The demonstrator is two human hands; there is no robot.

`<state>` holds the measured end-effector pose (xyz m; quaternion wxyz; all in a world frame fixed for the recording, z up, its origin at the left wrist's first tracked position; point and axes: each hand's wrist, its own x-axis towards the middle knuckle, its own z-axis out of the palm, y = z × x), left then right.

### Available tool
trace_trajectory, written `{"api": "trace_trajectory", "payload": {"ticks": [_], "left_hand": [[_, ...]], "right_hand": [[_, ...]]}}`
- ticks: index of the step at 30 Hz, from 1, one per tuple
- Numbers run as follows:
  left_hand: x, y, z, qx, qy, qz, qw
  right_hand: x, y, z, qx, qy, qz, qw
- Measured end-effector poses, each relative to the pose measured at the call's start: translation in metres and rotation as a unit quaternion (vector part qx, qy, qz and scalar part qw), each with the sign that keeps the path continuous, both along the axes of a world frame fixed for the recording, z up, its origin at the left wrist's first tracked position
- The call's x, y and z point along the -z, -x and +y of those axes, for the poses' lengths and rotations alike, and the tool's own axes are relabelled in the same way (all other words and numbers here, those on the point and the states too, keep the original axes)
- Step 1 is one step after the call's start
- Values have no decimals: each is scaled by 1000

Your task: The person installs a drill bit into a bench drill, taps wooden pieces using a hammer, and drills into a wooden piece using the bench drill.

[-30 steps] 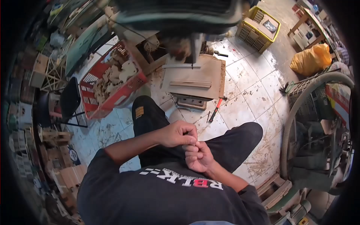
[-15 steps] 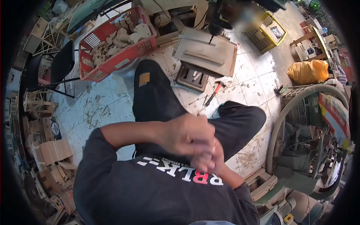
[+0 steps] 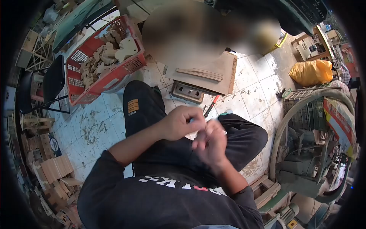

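My left hand [image 3: 183, 123] is held in front of my lap with its fingers curled and the thumb close to them. Right beside it, my right hand [image 3: 213, 142] is raised with bent fingers, partly smeared by motion. Their fingertips meet or nearly meet; anything pinched there is too small or blurred to make out. Beyond my hands stands a machine's work table [image 3: 229, 70] with thin wooden strips [image 3: 200, 74] across it. On the tiled floor near its base lies a tool with a red and black handle [image 3: 211, 106], its head hidden.
At the left, a red plastic crate [image 3: 110, 81] holds many cut wooden pieces [image 3: 101, 57], beside a black folding chair [image 3: 53, 84]. Wood offcuts [image 3: 57, 168] are stacked lower left. To the right are a yellow sack [image 3: 312, 73], a ribbed hose [image 3: 283, 128] and machinery. A blur covers the top middle.
My hands have moved forward, away from my shirt, and no longer overlap as much. The view has shifted: the drill bit seen before is hidden behind the blur, and so is the tool's head.
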<state>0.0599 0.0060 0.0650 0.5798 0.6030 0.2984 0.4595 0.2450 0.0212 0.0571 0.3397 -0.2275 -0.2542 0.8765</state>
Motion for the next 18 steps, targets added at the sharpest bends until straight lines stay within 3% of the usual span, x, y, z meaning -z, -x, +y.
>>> {"api": "trace_trajectory", "payload": {"ticks": [2,3,4,5,6,8,9,11,15,16,18], "left_hand": [[32,-15,15,-272,112,19,955],[47,-18,29,-266,113,22,957],[61,-18,50,-315,41,145,937],[74,-19,66,-356,-32,263,896],[87,-21,81,-352,-32,265,897],[106,-23,106,-345,-147,372,849],[109,-22,115,-344,-152,373,848],[114,-17,134,-276,-236,511,779],[119,-10,136,-294,-290,491,767],[115,-9,134,-311,-288,455,783],[102,-2,127,-321,-269,468,778]], "right_hand": [[17,8,47,141,-133,-163,967],[31,6,75,129,-184,-275,935],[35,8,105,119,-324,-374,861],[51,11,133,123,-355,-417,827],[55,16,157,131,-357,-474,794],[81,17,204,113,-460,-537,698],[89,19,222,117,-461,-536,697],[108,22,253,67,-558,-567,602],[114,17,258,89,-580,-529,613],[100,16,249,56,-536,-530,654],[87,11,236,22,-575,-487,657]]}}
